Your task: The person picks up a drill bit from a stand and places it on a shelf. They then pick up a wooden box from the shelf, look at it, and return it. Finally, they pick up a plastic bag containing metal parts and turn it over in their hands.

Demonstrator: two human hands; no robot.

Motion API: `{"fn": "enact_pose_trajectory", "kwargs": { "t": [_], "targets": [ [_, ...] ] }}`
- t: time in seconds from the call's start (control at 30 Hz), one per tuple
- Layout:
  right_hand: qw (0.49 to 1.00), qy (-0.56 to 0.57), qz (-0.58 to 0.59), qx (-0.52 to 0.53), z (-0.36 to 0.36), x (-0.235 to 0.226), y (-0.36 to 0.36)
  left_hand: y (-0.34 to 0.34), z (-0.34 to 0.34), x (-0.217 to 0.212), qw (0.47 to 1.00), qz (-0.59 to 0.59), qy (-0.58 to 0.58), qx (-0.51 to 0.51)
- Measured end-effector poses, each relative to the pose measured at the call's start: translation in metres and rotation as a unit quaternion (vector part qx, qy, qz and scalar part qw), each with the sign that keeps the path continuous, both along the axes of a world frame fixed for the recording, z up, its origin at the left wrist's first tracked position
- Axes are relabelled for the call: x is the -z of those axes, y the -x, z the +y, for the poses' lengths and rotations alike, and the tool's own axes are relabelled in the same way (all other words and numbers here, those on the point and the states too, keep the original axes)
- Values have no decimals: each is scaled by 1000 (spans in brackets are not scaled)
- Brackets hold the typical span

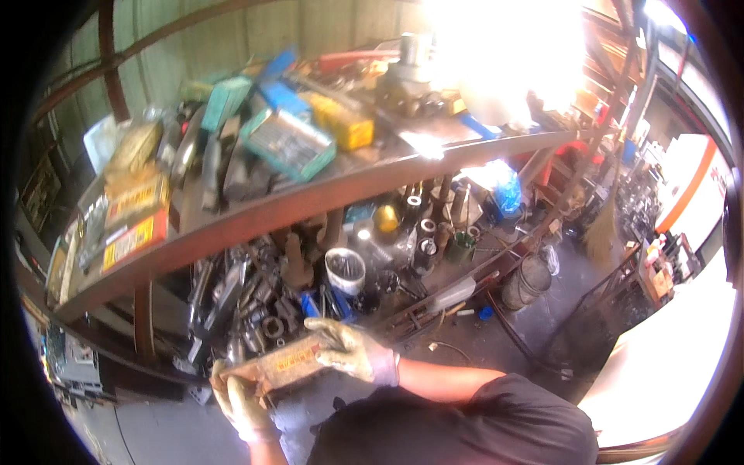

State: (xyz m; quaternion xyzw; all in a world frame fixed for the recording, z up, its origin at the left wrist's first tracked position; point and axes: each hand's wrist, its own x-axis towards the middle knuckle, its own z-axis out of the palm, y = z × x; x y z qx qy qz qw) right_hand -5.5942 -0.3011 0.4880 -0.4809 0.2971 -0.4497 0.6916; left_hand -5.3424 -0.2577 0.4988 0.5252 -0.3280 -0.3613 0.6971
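Observation:
A long, worn cardboard box point(283, 366) with a yellow and red label is held in front of my body, below the lower shelf. My left hand point(242, 404), in a pale soiled work glove, grips the box's left end, which looks torn or folded. My right hand point(358, 353), gloved the same way, holds the right end with its fingers over the top edge. What the box contains is hidden. Right behind it on the lower shelf lie several metal tool parts point(252, 310) and a white cup-like container point(345, 271).
A rusty shelf beam point(310, 198) runs across above my hands. The upper shelf bears a teal case of drill bits point(288, 143), a yellow box point(337, 120) and flat label-bearing boxes point(138, 240). A grey bucket point(527, 283) and a broom point(603, 232) stand at the right.

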Motion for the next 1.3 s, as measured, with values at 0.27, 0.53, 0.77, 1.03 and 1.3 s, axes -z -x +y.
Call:
{"fn": "enact_pose_trajectory", "kwargs": {
  "t": [0.27, 0.53, 0.77, 1.03, 1.3],
  "targets": [
    [995, 69, 36, 61, 11, -16, -7, 57, 2, 10, 962, -157, 116, 192],
    [994, 26, -104, 26, -5, 1, 41, 65, -9, -26, 878, -347, 137, 299],
    [995, 37, -85, -23, -19, 6, 75, 99, -12, -92, 759, -603, 120, 215],
    [990, 75, 121, -18, -26, -36, 159, 39, 7, -167, 828, -466, 278, -140],
    [990, -10, 85, 111, -8, 34, 210, -13, -10, -264, 808, -450, 220, -310]
  ]
}}
